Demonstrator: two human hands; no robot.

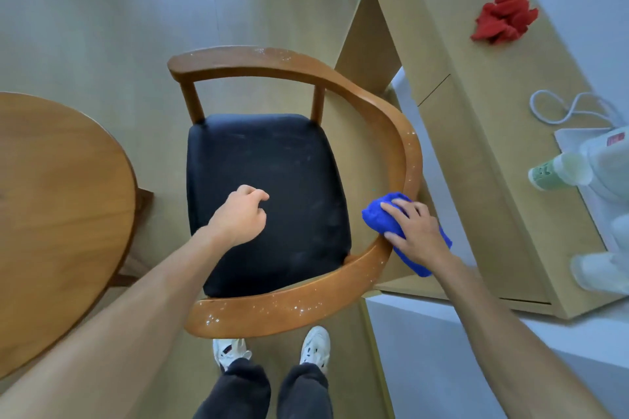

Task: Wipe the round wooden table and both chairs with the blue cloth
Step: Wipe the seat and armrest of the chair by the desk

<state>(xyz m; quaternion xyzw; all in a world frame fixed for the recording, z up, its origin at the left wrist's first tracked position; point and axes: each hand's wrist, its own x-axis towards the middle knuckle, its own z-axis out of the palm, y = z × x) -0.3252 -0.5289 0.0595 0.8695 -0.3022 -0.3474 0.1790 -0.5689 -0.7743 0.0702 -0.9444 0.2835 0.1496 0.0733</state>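
Observation:
A wooden chair [292,68] with a curved armrest rail and a black padded seat [272,160] stands right below me. White specks dot the rail along its right and near sides. My right hand [415,231] presses the bunched blue cloth [377,214] onto the rail's right side, fingers spread over the cloth. Above the seat hovers my left hand [241,211], its fingers loosely curled and holding nothing. The round wooden table [61,201] fills the left edge.
A light wooden desk [476,133] stands close on the right, carrying a crumpled red cloth [503,17], a white cord [561,109] and blurred pale bottles [578,170]. A white block [442,350] sits at the lower right. My shoes [272,349] stand just behind the chair.

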